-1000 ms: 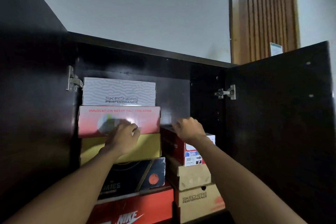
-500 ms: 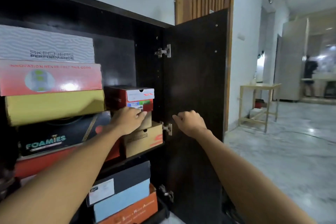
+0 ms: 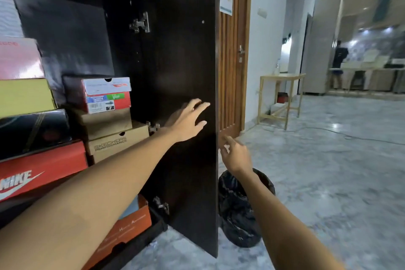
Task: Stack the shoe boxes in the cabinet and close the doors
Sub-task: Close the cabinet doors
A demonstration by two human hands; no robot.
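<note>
Nearest, the right hand (image 3: 235, 155) hovers with fingers loosely spread, holding nothing, just past the outer edge of the open cabinet door (image 3: 186, 55), probably ready to swing it shut. A little farther, the left hand (image 3: 188, 120) reaches flat-fingered across the door's inner face, gripping nothing; whether it touches is unclear. Left of both hands, the cabinet (image 3: 122, 55) holds stacked shoe boxes (image 3: 107, 125) in two columns. Below the right hand sits a black bin bag (image 3: 236, 221).
</note>
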